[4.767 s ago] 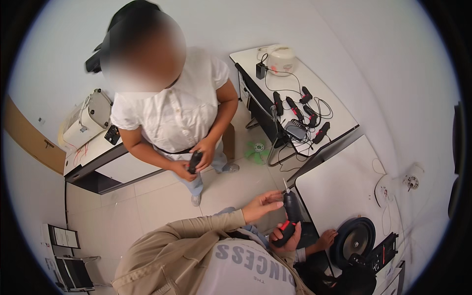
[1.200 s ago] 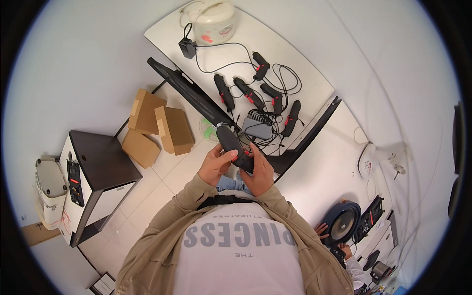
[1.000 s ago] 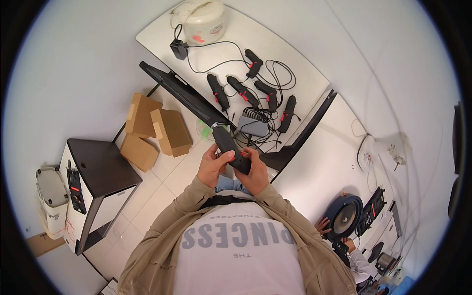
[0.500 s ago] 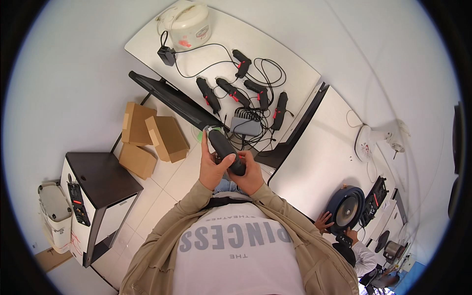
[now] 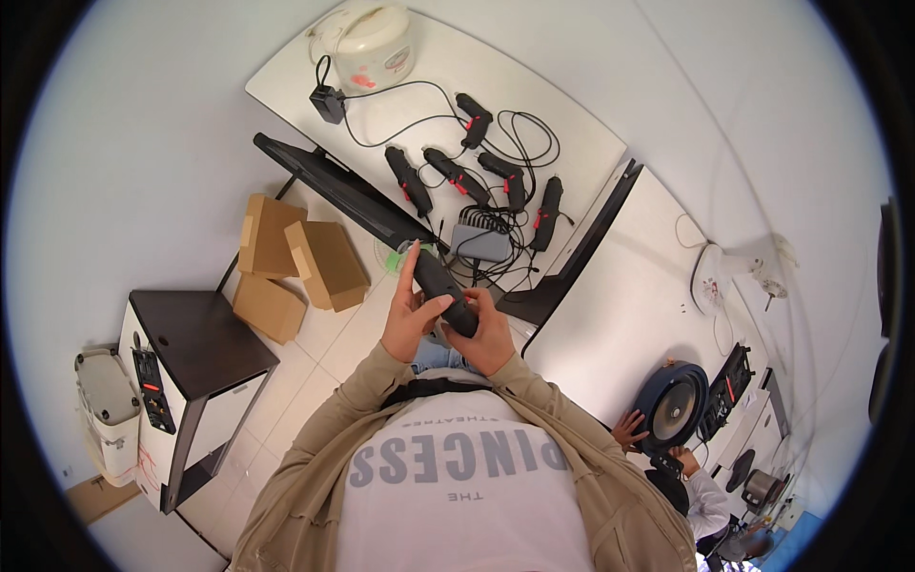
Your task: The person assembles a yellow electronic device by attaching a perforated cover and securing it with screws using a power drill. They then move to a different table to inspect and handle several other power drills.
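Note:
In front of my body is a black electric screwdriver (image 5: 440,286), its body straight and slanted up to the left. My left hand (image 5: 408,319) grips its side, thumb across the body and index finger stretched toward the upper end. My right hand (image 5: 490,336) is closed round the lower end, next to a small red part. On the white table (image 5: 581,129) beyond lie several similar black and red screwdrivers (image 5: 548,214), some bent at the handle. A grey multi-port charging box (image 5: 481,243) with a tangle of black cables sits near them.
A white rice cooker (image 5: 376,52) and black power adapter (image 5: 328,103) stand at the far left. Left are cardboard boxes (image 5: 329,267), a dark-topped cabinet (image 5: 200,338) and a black panel (image 5: 334,186). At right, another person's hands (image 5: 627,429) touch a round dark-blue object (image 5: 673,405).
The screwdriver has turned slightly in my hands. My left index finger now lies over its upper end, where the metal tip showed before. The view has shifted a little.

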Demonstrator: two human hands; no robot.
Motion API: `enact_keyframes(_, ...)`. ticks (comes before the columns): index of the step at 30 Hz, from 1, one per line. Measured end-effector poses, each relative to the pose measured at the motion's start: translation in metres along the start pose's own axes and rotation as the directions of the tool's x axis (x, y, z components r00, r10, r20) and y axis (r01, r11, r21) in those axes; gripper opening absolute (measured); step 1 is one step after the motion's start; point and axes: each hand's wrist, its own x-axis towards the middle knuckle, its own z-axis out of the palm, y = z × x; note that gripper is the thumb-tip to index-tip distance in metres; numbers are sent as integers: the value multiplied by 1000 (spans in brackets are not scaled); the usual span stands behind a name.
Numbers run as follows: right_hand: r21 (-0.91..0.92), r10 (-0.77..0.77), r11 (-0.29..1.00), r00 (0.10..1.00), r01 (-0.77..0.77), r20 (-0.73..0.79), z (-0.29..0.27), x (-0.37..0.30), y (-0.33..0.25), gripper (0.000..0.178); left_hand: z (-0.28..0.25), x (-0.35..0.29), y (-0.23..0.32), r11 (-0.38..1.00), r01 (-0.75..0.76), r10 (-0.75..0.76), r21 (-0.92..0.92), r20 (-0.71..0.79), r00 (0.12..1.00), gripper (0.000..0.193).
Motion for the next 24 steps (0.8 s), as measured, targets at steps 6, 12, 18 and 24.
enact_keyframes(6,51,6,999,998,-9,68,3,0,-12,57,-3,-5,-13,996,-39,20,-82,-220,975,73)
enact_keyframes(12,228,66,971,998,-69,24,16,2,-20,51,-21,-10,-13,957,43,-83,-288,-128,988,46)
enact_keyframes(18,365,81,923,988,-125,134,29,6,-26,40,-40,-18,-24,996,84,-86,-37,-58,995,26)
enact_keyframes(24,434,101,860,924,-267,368,46,10,-33,44,-56,-32,-8,985,104,-104,-136,4,995,24)
